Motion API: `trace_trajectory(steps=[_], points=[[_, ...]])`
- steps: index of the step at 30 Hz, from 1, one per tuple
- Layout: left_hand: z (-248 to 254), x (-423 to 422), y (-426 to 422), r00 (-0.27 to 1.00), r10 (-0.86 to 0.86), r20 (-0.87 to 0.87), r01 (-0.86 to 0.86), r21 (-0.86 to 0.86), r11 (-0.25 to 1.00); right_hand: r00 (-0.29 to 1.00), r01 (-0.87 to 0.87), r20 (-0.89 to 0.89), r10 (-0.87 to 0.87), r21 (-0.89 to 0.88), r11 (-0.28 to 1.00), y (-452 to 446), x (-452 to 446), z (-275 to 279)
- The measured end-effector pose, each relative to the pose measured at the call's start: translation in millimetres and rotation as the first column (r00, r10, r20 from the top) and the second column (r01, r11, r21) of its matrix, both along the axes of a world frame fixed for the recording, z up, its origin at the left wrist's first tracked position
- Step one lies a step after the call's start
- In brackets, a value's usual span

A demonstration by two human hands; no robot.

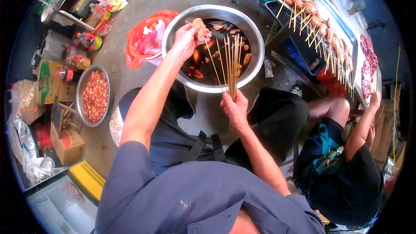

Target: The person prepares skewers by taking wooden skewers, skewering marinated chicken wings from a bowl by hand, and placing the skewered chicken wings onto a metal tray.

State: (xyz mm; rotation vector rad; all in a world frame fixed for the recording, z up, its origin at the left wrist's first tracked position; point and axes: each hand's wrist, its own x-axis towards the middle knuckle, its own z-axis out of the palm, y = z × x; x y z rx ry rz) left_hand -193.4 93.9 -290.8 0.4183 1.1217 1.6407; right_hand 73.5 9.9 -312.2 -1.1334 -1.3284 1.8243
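My left hand [187, 40] is closed on a piece of meat [200, 30] above the left part of a metal basin [213, 89]. One thin skewer slants from this meat down to my right hand [236, 107]. My right hand is wrapped round the lower part of a bundle of wooden skewers [234, 63], which points up over the basin's front rim. Dark liquid [212, 63] with several meat pieces lies in the basin.
A red plastic bag [138, 39] touches the basin's left side. Further left stands a bowl of chopped meat [95, 95] near bottles and boxes. At right, a tray [353, 56] holds skewered meat; a co-worker's hand [375, 100] is beside red meat [368, 65].
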Motion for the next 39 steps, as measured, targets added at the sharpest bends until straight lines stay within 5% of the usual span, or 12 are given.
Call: trace_trajectory(steps=[17,39], points=[[-26.9,26.6,-4.4,0.995,-0.095,0.007,0.096,-0.07,0.993,0.991,0.096,0.097,-0.092,-0.032,0.995,-18.3,0.5,-11.9],[-38.4,92.8,-31.9,0.971,-0.238,0.022,0.238,-0.177,0.955,0.966,0.258,0.017,-0.259,-0.154,0.954,-19.1,-5.6,-11.9]])
